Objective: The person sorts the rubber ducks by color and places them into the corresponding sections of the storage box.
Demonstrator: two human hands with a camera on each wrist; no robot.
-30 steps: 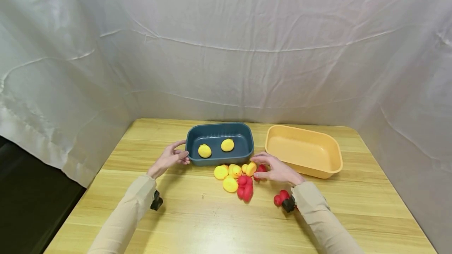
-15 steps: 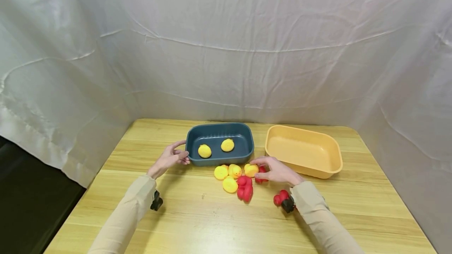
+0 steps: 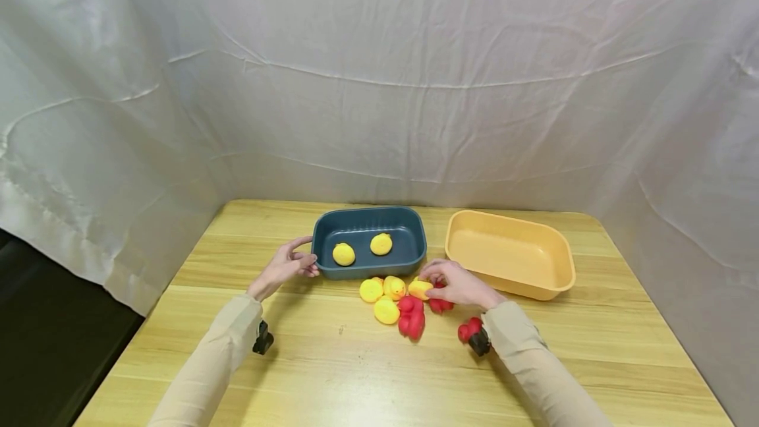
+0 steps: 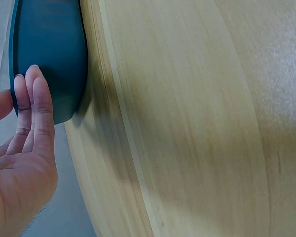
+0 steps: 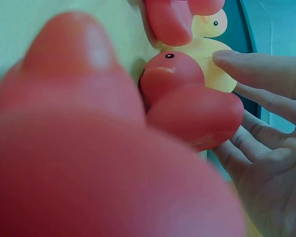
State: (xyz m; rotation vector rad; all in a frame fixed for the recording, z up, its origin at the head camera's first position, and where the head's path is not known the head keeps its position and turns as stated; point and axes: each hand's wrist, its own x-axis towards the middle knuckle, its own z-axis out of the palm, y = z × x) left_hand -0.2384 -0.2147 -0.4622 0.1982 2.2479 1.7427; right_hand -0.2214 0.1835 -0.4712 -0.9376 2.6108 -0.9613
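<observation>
My right hand [image 3: 456, 282] pinches a yellow rubber duck [image 3: 420, 288] between thumb and fingers, close in front of the blue bin [image 3: 370, 272]. In the right wrist view the thumb lies against that yellow duck [image 5: 212, 66], partly hidden behind a red duck [image 5: 195, 113]. My left hand [image 3: 290, 263] rests at the bin's left end. Its straight fingers [image 4: 42, 113] touch the blue wall in the left wrist view, thumb at the rim. Two yellow ducks [image 3: 344, 254] lie inside the bin.
Several yellow ducks [image 3: 387, 310] and a red duck [image 3: 412, 318] cluster on the wooden table [image 3: 332, 374] before the bin. Another red duck [image 3: 441, 306] sits under the right hand, and red ones [image 3: 470, 330] lie beside the right wrist. An orange bin [image 3: 510, 256] stands at right.
My right hand has closed its fingers on the yellow duck, which has turned and tilted in place. The red duck beneath the hand shifted slightly. The left hand has stayed at the bin.
</observation>
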